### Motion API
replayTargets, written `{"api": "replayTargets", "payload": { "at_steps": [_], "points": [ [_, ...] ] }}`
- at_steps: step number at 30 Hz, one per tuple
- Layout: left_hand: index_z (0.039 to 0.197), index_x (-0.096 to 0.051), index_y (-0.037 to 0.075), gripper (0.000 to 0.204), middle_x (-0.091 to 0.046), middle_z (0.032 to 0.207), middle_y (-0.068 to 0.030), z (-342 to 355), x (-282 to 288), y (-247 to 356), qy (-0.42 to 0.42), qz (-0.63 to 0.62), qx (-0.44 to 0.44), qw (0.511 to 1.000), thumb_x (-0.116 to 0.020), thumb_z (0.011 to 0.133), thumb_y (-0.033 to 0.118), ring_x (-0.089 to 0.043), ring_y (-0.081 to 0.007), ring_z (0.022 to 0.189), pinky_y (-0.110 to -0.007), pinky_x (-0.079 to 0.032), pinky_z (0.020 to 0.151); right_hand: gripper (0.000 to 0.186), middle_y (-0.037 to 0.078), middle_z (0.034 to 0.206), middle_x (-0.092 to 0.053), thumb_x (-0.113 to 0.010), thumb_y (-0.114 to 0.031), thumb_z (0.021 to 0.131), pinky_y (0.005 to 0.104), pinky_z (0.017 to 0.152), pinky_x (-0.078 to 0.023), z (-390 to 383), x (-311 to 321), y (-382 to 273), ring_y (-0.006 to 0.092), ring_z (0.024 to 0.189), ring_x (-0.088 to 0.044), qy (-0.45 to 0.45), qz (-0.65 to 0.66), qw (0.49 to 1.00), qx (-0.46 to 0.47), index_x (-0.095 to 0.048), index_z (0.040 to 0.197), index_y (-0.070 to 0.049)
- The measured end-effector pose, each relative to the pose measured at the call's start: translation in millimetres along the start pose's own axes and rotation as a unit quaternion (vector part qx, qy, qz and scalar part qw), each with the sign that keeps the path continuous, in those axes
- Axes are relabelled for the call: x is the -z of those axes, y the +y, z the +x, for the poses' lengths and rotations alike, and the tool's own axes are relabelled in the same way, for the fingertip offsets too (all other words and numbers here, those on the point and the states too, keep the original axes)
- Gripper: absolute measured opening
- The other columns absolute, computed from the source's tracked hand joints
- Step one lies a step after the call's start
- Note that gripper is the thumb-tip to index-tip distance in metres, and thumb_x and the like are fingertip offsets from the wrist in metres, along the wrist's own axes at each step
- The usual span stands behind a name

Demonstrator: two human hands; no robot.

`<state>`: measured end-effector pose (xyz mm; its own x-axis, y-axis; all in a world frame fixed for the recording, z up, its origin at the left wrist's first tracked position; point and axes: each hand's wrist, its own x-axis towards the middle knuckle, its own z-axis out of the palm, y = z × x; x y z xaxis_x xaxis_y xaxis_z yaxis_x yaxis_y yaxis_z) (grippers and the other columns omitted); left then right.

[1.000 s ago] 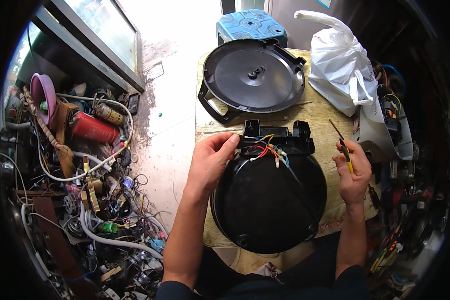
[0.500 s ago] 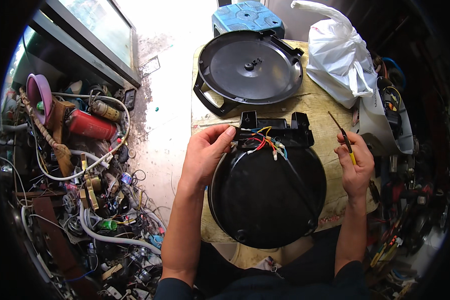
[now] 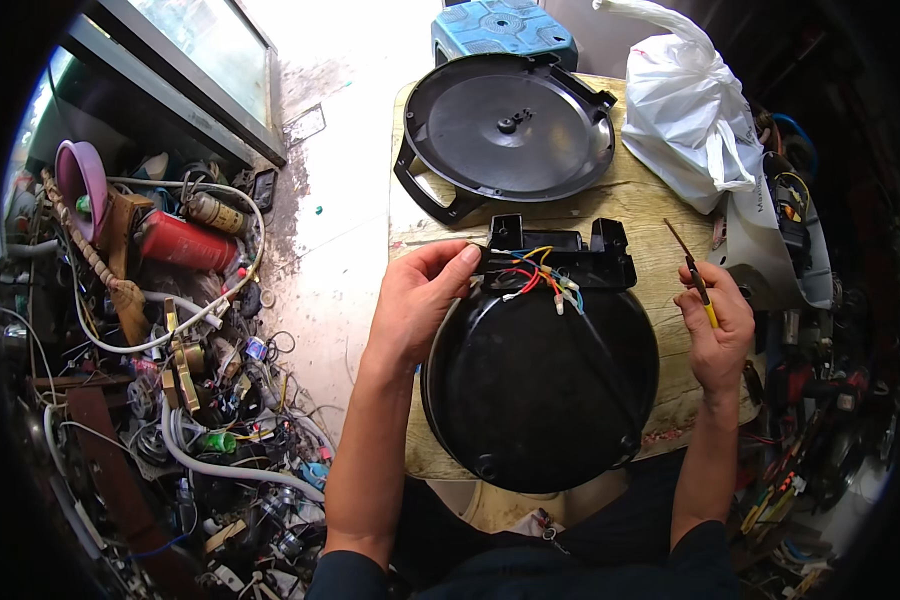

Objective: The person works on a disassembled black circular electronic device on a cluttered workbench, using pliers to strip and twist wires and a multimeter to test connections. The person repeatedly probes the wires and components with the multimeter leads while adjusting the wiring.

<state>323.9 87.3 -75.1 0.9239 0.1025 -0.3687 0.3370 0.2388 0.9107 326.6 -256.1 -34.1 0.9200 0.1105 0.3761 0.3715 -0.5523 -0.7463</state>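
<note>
My left hand (image 3: 418, 300) pinches the left corner of a black plastic housing (image 3: 605, 262), which sits at the back of a round black base (image 3: 530, 390). Several coloured wires with pale connectors (image 3: 545, 280) come out over the housing and base. My right hand (image 3: 715, 335) is closed on a thin metal-tipped tool (image 3: 700, 285) with a black and yellow handle, held right of the housing, pointing upward and apart from it. Behind them lies a round black plastic cover (image 3: 470, 140) with a bracket at its side.
The wooden table (image 3: 660, 400) also bears a white plastic bag (image 3: 680, 120) and grey casing (image 3: 755, 260). A blue stool (image 3: 495, 30) stands behind. Cluttered cables, red extinguisher (image 3: 185, 240) and pink basin (image 3: 80, 185) lie left; dark piled tools (image 3: 810, 400) lie right. A glass door (image 3: 220, 70) is back left.
The whole view has shifted slightly, with the table and both hands appearing higher in the picture. My hands keep nearly the same places and grips relative to the housing.
</note>
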Motion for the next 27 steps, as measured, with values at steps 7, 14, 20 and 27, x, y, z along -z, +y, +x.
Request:
{"api": "replayTargets", "payload": {
  "at_steps": [7,14,20,27],
  "points": [
    [0.122,-0.073,0.001,0.033,-0.075,0.110,-0.0039,0.3,4.5,-1.6,-0.011,0.015,0.012,1.000,-0.075,0.101,0.026,-0.068,-0.0097,0.098,-0.028,-0.057,0.089,0.018,0.016,0.109,-0.071,-0.074,-0.007,0.092,0.0302,0.077,-0.049,1.0,0.6,-0.9,0.0204,0.085,-0.064,-0.012,0.005,1.000,-0.003,-0.066,0.086,0.008],
    [0.122,-0.073,0.000,0.033,-0.075,0.109,-0.0036,-0.8,3.3,1.0,-0.011,0.022,0.012,1.000,-0.075,0.101,0.026,-0.068,-0.0094,0.096,-0.028,-0.056,0.087,0.019,0.016,0.109,-0.071,-0.074,-0.008,0.093,0.0300,0.077,-0.048,0.1,1.4,-0.7,0.0199,0.084,-0.063,-0.013,0.002,1.000,-0.003,-0.065,0.086,0.008],
    [0.121,-0.073,0.000,0.032,-0.075,0.108,-0.0040,1.6,5.3,-2.2,-0.020,0.018,0.007,1.000,-0.075,0.101,0.025,-0.067,-0.0091,0.094,-0.027,-0.056,0.085,0.020,0.015,0.109,-0.071,-0.074,-0.008,0.093,0.0301,0.077,-0.048,0.8,1.4,-1.4,0.0199,0.084,-0.063,-0.023,0.001,1.000,-0.002,-0.065,0.086,0.008],
    [0.121,-0.073,0.000,0.032,-0.075,0.109,-0.0040,1.3,4.9,-2.5,-0.020,0.017,0.005,1.000,-0.075,0.101,0.025,-0.067,-0.0091,0.095,-0.027,-0.056,0.085,0.019,0.015,0.109,-0.070,-0.073,-0.008,0.093,0.0307,0.079,-0.049,1.8,1.1,-4.5,0.0207,0.086,-0.063,-0.033,0.005,0.999,-0.003,-0.065,0.087,0.008]
  ]
}}
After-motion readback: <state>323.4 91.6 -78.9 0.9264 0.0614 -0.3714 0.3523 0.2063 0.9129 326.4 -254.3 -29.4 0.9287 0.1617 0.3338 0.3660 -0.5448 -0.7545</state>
